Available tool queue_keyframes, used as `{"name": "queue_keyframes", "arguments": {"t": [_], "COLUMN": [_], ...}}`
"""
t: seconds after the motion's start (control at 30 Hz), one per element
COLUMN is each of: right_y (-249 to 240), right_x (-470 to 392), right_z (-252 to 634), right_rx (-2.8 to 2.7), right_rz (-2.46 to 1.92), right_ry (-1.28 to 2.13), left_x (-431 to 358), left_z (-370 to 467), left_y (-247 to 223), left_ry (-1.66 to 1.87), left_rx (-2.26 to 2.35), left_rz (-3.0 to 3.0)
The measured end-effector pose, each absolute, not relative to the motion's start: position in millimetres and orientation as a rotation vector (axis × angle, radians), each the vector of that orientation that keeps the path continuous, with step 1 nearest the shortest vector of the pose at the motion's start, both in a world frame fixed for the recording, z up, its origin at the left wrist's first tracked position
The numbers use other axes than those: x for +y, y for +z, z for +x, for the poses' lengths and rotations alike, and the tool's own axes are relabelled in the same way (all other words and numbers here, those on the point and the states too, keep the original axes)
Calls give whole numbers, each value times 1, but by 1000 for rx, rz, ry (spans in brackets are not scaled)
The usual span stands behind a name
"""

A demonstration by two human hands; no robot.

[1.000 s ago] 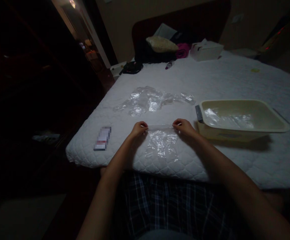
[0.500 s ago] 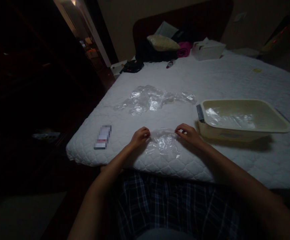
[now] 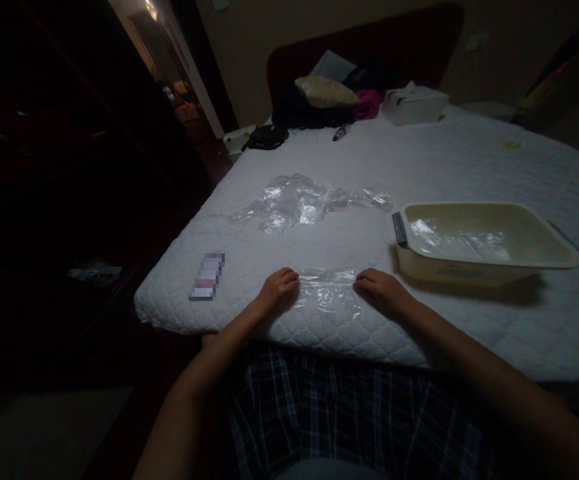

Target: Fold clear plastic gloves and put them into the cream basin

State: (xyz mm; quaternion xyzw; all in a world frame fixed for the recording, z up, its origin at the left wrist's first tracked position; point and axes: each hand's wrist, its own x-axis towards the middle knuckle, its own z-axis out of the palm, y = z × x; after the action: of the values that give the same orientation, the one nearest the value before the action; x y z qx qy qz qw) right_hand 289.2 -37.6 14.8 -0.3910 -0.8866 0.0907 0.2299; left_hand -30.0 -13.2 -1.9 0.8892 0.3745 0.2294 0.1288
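A clear plastic bag lies on the white quilted bed near its front edge, with a crease or band running across its upper part. My left hand is closed on the bag's left edge, fingertips pressed together. At the opposite edge my right hand pinches the bag with its fingers closed. Beyond the hands, crumpled clear plastic bags are spread over the bed. More clear plastic lies inside the cream plastic bin, which stands to the right of my right hand.
A phone-like object, blurred out, lies left of my left hand. Toward the headboard are a pillow, dark clothes, a pink roll, a white box, a black bag and a small bottle.
Both hands have moved slightly toward me and down, bringing the bag's upper edge with them. That edge was curved and now looks straighter and flatter. My right fingers have come closer together.
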Motion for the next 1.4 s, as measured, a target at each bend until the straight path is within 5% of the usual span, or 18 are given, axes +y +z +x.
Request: {"name": "queue_keyframes", "arguments": {"t": [0.5, 0.77, 1.07, 1.4], "right_y": [9, 29, 15, -3], "right_x": [-26, -11, -11, -2], "right_z": [269, 249, 217, 236], "right_rx": [-2080, -2070, -2207, -1633], "right_rz": [-1409, -1344, -1489, -1287], "right_ry": [642, 581, 636, 1202], "left_x": [-8, -3, -5, 20], "left_z": [-15, -8, 29, 11], "left_y": [2, 16, 24, 12], "left_ry": [821, 1027, 502, 844], "left_rx": [1321, 1374, 1326, 1274], "left_rz": [2337, 2261, 2440, 1467]}}
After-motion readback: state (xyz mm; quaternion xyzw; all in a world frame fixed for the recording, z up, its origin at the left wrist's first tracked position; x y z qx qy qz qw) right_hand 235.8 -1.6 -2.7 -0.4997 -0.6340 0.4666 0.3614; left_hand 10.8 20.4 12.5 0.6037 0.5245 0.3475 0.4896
